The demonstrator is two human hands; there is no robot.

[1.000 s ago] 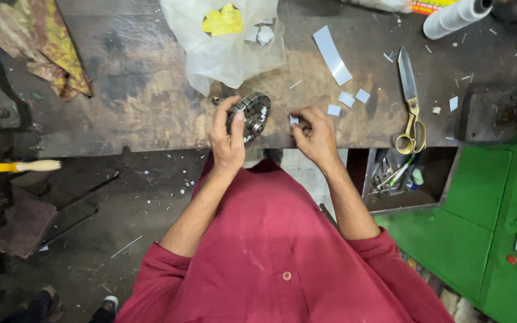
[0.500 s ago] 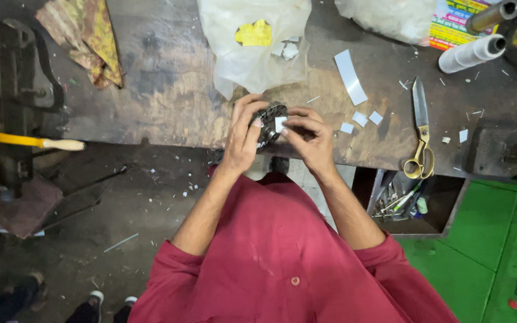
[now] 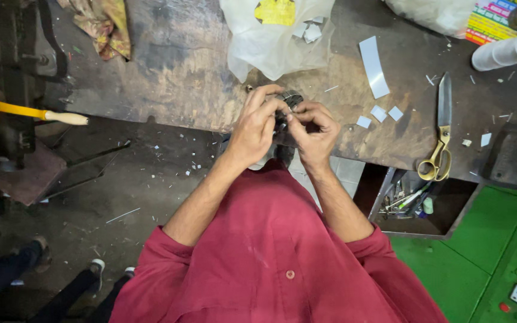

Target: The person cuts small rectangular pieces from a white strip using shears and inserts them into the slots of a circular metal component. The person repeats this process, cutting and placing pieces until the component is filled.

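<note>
Worn, dark bench (image 3: pixel 169 78) now carries both hands raised together at its near edge, left hand (image 3: pixel 257 122) cupping the dark round metal part (image 3: pixel 288 98) while right hand (image 3: pixel 313 128) pinches at it, yellow-handled scissors (image 3: pixel 441 128) lying at three o'clock.

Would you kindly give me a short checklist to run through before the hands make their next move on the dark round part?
1. Both hands on the part: ok. Left hand and right hand hold the dark round part together at the bench edge.
2. Small white piece between the fingers: cannot tell, the fingers hide it.
3. Spare white pieces within reach: ok, they lie right of the hands.
4. Scissors clear of the hands: ok, lying closed, well to the right.
5. Plastic bag out of the way: ok, it lies just beyond the part.
</note>
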